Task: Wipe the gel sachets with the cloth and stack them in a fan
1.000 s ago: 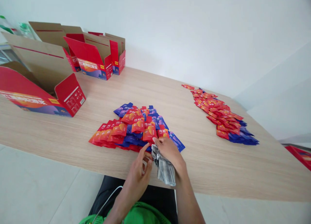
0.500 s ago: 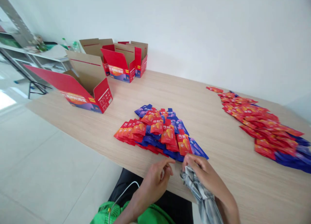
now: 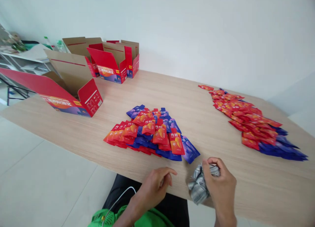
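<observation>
My right hand (image 3: 220, 181) grips a crumpled grey-and-white patterned cloth (image 3: 199, 187) at the table's front edge, its thumb and fingers pinched on the top of it. My left hand (image 3: 157, 184) hovers by the same edge with nothing visible in it, the index finger stretched out and the others loosely curled. In front of both hands lies a pile of red and blue pouches (image 3: 157, 132), overlapping in fanned rows. Two blue pouches (image 3: 189, 150) at its right end lie closest to the cloth.
A long heap of red and blue pouches (image 3: 248, 122) stretches along the right side of the wooden table (image 3: 184, 95). An open red carton (image 3: 73, 99) stands at the left, with several more open cartons (image 3: 110, 69) behind it near the wall.
The view has shifted right. My right hand has turned and lifted its wrist, and the cloth, trailing along the forearm before, is now bunched under the fingers. My left hand keeps its pose.
</observation>
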A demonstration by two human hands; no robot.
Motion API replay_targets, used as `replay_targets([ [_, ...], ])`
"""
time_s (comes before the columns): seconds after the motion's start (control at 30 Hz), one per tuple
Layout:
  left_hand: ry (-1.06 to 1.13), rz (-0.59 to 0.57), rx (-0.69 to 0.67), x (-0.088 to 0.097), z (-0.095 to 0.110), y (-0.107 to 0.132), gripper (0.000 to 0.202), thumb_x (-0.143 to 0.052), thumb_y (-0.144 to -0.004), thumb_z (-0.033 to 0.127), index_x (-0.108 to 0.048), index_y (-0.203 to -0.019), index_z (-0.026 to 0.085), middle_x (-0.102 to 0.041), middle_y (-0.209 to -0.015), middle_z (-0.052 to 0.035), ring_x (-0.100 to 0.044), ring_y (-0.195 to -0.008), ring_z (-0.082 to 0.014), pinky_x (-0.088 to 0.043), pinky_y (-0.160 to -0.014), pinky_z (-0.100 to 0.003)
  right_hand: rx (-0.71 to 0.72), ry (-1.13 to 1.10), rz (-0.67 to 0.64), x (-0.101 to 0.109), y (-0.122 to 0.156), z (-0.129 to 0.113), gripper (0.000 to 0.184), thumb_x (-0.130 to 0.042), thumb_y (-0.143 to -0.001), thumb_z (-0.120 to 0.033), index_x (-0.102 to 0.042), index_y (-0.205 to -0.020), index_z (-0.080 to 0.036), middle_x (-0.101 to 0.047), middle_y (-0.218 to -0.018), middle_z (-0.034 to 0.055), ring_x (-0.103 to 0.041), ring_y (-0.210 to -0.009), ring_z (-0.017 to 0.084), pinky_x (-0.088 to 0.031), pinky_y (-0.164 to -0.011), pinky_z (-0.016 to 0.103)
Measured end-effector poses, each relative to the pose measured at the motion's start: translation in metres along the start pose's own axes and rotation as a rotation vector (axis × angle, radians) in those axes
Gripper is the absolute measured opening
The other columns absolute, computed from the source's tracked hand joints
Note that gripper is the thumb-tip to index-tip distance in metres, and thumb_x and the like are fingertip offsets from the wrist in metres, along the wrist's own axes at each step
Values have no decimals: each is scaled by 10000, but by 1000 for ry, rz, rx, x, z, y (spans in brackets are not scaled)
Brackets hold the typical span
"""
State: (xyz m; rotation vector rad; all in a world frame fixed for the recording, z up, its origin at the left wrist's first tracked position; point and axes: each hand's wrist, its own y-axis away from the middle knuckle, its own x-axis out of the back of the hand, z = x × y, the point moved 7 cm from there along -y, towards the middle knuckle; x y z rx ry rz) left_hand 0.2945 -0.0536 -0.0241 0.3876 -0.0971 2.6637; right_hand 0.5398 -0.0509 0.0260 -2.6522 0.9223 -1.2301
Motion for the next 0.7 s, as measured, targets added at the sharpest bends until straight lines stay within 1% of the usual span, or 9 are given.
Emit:
replay_targets([
  [0.07,3,-8,1,-1,-1,0,366,-441,-1074,222,-774,-1222,194,-724,-813,-5,-544,-637,-149,-435,-678,-273,-43,102,51,-1,2,10,473,-609,-893,-727,-672,-836,-262,-744,-762,55,-677,-677,272,-474,-706,363],
  [0.13,7,-11,0,-1,0,-1,363,-441,-1076,227,-775,-1211,189,-717,-808,-4,-527,-627,-146,-429,-674,-272,-53,154,18,-8,5,17,529,-573,-908,-776,-690,-865,-262,-788,-881,88,-712,-777,305,-469,-730,380],
  [0.2,19,-15,-1,0,1,-1,356,-443,-1075,224,-774,-1200,185,-714,-810,-5,-511,-623,-142,-419,-663,-269,-32,175,14,-11,7,20,551,-549,-939,-788,-698,-887,-260,-795,-943,100,-716,-833,316,-465,-743,385],
  [0.23,25,-17,-2,0,2,-1,354,-444,-1074,223,-774,-1195,183,-712,-809,-6,-506,-622,-141,-414,-657,-268,-11,178,52,-8,7,20,554,-540,-959,-782,-695,-891,-255,-789,-950,104,-712,-845,314,-467,-755,386],
  [0.33,32,-18,-16,1,2,-1,358,-437,-1081,232,-773,-1189,174,-708,-808,-10,-509,-629,-141,-407,-652,-267,74,196,235,8,7,20,568,-517,-1005,-767,-683,-892,-236,-760,-932,123,-691,-858,310,-472,-797,395],
  [0.37,28,-16,-21,0,1,-1,362,-432,-1086,238,-772,-1193,174,-707,-808,-11,-510,-630,-141,-406,-654,-268,98,206,273,12,7,23,589,-503,-1013,-775,-683,-885,-229,-750,-921,130,-683,-855,313,-471,-802,399],
  [0.4,24,-16,-22,0,1,-1,366,-428,-1092,244,-772,-1196,177,-707,-808,-10,-510,-630,-140,-406,-655,-267,118,224,287,14,5,26,621,-479,-1018,-792,-685,-875,-224,-743,-905,135,-674,-845,317,-465,-796,404],
  [0.57,24,-26,-24,-5,-2,0,350,-444,-1085,240,-774,-1191,187,-707,-810,-6,-526,-646,-134,-396,-653,-255,209,333,237,14,-3,50,806,-314,-1018,-884,-716,-832,-210,-746,-828,143,-617,-748,317,-387,-700,395],
  [0.7,19,-25,-27,-5,-1,3,379,-427,-1090,258,-782,-1186,168,-712,-826,-22,-547,-676,-139,-392,-646,-251,286,341,299,23,-4,56,815,-319,-1031,-868,-734,-838,-194,-773,-870,165,-612,-760,323,-373,-695,391],
])
